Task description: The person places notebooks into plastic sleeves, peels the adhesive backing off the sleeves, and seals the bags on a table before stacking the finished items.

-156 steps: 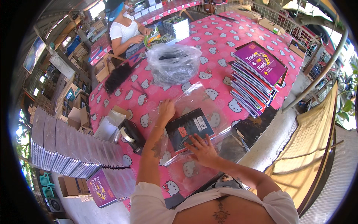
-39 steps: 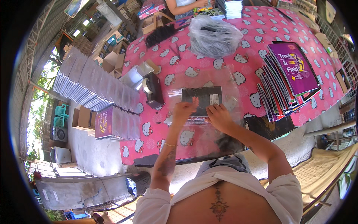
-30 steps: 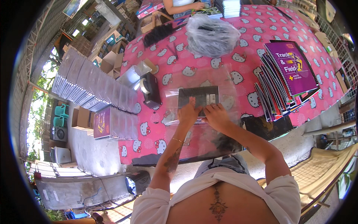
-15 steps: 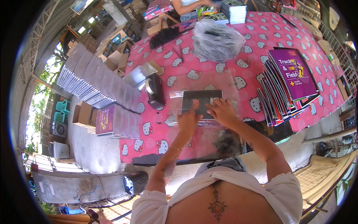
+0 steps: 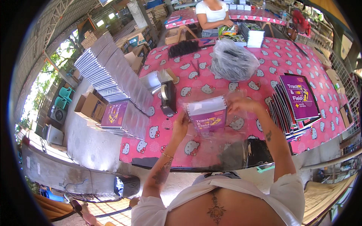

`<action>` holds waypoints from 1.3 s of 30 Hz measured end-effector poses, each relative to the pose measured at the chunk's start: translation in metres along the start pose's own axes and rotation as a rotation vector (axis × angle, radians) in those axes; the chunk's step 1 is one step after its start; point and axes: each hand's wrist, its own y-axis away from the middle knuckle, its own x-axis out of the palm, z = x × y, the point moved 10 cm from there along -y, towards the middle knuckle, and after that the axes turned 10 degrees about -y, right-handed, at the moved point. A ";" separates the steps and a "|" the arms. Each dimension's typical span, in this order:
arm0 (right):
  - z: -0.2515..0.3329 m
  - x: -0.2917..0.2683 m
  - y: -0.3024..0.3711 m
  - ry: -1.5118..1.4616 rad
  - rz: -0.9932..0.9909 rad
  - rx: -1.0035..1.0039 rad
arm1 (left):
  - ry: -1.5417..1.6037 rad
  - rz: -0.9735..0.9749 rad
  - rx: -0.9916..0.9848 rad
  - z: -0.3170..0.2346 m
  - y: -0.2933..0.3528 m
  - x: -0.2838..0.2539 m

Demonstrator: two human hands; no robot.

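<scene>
A purple-covered spiral notebook (image 5: 208, 121) stands tilted above the table in front of me, its white page edges upward. Clear plastic film (image 5: 235, 126) surrounds it and spreads out to its right. My left hand (image 5: 181, 123) is closed on the notebook's left edge, thumb and fingers wrapped around it. Beside the spiral edge, my right hand (image 5: 242, 105) has its fingers pinched on the clear plastic film. A black tape dispenser (image 5: 168, 100) stands just left of the notebook, near my left hand.
Tall stacks of plastic-wrapped notebooks (image 5: 113, 79) rise at the left. Unwrapped spiral notebooks (image 5: 299, 98) are piled at the right. A heap of clear plastic bags (image 5: 233, 62) lies farther back on the pink patterned tablecloth (image 5: 205, 88). Across the table, a person (image 5: 213, 17) handles green-covered books.
The notebook, lying flat with its dark side up under both hands, is now lifted and tilted, its purple cover showing. My hands have moved apart to its two sides. The view has tilted upward.
</scene>
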 end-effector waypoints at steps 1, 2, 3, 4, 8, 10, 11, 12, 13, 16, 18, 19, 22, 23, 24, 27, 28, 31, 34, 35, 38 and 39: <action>0.000 0.018 0.005 0.083 0.080 -0.088 | 0.017 0.067 0.015 0.014 -0.003 0.005; -0.011 0.035 0.011 0.092 0.080 -0.087 | 0.022 0.062 0.019 0.018 -0.001 0.006; 0.007 0.047 0.022 0.189 -0.106 -0.299 | 0.009 0.033 0.076 0.015 0.004 0.003; 0.030 0.050 0.039 0.284 -0.302 -0.512 | -0.002 0.013 0.135 0.008 0.006 0.005; 0.007 0.039 0.023 -0.006 -0.362 -0.514 | 0.222 0.222 0.140 -0.047 -0.012 0.045; 0.006 0.049 0.021 -0.044 -0.341 -0.452 | 0.155 0.282 0.169 -0.039 -0.014 0.038; 0.015 0.056 0.026 -0.044 -0.345 -0.447 | 0.159 0.286 0.166 -0.038 -0.016 0.032; 0.054 0.060 0.055 0.171 -0.539 -0.654 | 0.228 0.359 0.155 -0.039 -0.014 0.029; 0.094 0.068 0.093 0.401 -0.730 -0.861 | 0.299 0.431 0.151 -0.041 -0.015 0.025; 0.166 0.116 0.133 1.093 -0.520 -0.974 | -0.070 -0.185 0.014 0.023 -0.063 -0.119; 0.192 0.123 0.134 1.047 -0.433 -0.947 | -0.437 -0.363 -0.088 0.055 -0.075 -0.172; 0.194 0.123 0.129 1.018 -0.378 -0.897 | -0.257 -0.316 -0.278 0.081 -0.081 -0.165; 0.209 0.142 0.118 1.018 -0.483 -0.943 | 0.003 -0.199 -0.518 0.117 -0.097 -0.151; 0.210 0.152 0.109 1.016 -0.481 -0.940 | 0.077 -0.125 -0.582 0.130 -0.098 -0.143; 0.208 0.159 0.099 1.014 -0.499 -0.911 | 0.080 -0.118 -0.586 0.135 -0.097 -0.135; 0.204 0.176 0.080 1.062 -0.552 -0.860 | 0.130 -0.424 -0.078 0.111 -0.088 -0.142; 0.206 0.182 0.074 1.104 -0.578 -0.857 | 0.350 -0.328 -0.234 0.143 -0.076 -0.132; 0.204 0.197 0.051 1.158 -0.552 -0.850 | -0.096 -0.380 -0.361 0.160 -0.057 -0.155; 0.194 0.187 0.045 1.202 -0.631 -0.821 | -0.901 -0.368 -0.242 0.084 -0.065 -0.157; 0.194 0.184 0.046 1.204 -0.654 -0.810 | -1.063 -0.275 -0.199 0.048 -0.066 -0.153; 0.190 0.188 0.037 1.169 -0.641 -0.716 | -0.038 0.061 0.291 -0.055 -0.055 -0.106; 0.188 0.185 0.031 1.190 -0.612 -0.628 | 0.106 0.232 0.320 -0.097 -0.048 -0.078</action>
